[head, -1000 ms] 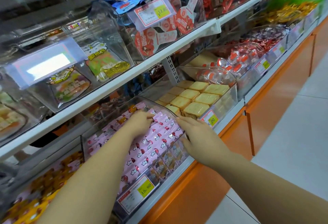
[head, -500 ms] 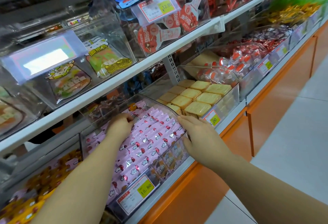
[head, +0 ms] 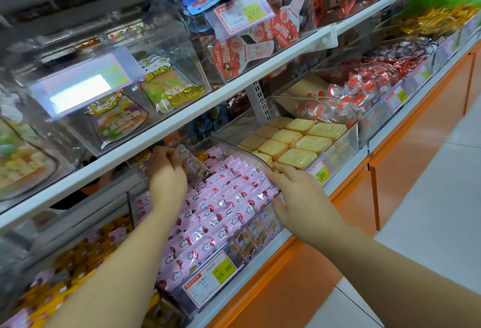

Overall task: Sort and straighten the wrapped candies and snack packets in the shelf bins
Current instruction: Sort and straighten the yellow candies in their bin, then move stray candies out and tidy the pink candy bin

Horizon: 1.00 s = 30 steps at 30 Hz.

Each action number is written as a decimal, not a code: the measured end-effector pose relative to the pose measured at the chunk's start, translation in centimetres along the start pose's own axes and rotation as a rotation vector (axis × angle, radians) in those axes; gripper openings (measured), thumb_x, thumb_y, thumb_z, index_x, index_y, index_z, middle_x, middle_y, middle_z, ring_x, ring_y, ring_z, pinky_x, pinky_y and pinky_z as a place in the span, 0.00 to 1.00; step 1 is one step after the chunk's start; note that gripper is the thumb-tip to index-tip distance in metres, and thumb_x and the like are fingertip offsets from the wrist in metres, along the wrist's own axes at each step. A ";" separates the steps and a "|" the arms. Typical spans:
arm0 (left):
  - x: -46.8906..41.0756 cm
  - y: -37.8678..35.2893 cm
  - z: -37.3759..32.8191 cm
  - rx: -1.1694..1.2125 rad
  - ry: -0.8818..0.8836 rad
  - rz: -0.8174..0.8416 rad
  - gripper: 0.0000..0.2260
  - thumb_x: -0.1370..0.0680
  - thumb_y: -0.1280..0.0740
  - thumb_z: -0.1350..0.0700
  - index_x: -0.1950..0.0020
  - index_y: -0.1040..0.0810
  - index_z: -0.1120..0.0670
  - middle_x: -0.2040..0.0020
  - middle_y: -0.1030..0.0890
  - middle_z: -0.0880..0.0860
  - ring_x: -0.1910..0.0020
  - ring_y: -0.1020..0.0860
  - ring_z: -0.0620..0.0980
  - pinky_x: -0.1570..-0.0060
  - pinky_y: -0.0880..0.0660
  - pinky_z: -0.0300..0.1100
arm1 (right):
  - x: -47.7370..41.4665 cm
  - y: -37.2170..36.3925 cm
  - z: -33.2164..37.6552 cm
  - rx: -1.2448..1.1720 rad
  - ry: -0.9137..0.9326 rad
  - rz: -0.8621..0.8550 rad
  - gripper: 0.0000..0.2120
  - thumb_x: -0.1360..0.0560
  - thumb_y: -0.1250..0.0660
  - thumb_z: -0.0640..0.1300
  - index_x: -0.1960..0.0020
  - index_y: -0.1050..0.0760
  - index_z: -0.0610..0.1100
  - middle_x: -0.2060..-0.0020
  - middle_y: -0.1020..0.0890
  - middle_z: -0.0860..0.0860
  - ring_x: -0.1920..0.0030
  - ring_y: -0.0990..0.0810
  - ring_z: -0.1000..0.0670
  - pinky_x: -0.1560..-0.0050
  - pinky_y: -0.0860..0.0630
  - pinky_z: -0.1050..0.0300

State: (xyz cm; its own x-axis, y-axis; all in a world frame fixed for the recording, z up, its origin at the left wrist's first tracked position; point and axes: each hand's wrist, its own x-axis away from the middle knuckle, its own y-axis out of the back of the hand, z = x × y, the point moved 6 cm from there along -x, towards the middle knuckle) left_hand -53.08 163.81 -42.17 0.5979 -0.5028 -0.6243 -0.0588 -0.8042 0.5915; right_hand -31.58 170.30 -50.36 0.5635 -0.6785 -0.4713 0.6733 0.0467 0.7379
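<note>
Farther back and to the left is where the left hand [head: 166,179] sits now, off the middle of the pink packets [head: 223,208] where it lay a second ago, and it pinches a stray packet [head: 191,162] in a greyish wrapper at the far left corner of the bin [head: 242,152]. At the right end of the rows the right hand [head: 299,195] keeps its place, fingers straight and spread, grasping nothing, laid against the packet ends just by the bin's right wall. Pink packets fill the bin in slanted rows, with other wrappers showing beneath them at the near front wall. To my eye the stray wants lifting straight up and out, so its edges do not drag the neighbouring pink ones askew, and the right hand is best kept flat as a stop meanwhile. Which bin the stray belongs in I cannot tell from here.
</note>
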 end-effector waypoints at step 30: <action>15.4 27.3 15.9 0.612 0.456 -0.027 0.07 0.18 0.42 0.55 0.48 0.28 0.56 0.61 0.21 0.53 0.67 0.19 0.44 0.59 0.22 0.44 | 6.5 -9.2 29.2 -0.634 0.259 0.235 0.11 0.27 0.31 0.45 0.46 0.23 0.53 0.53 0.22 0.62 0.52 0.25 0.63 0.50 0.30 0.71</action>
State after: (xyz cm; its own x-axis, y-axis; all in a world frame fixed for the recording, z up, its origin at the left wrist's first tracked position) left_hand -58.22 129.10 -43.79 0.8684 -0.4067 -0.2836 -0.3925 -0.9134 0.1080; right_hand -48.01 144.06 -46.11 0.7701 -0.4061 -0.4920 0.6241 0.6394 0.4491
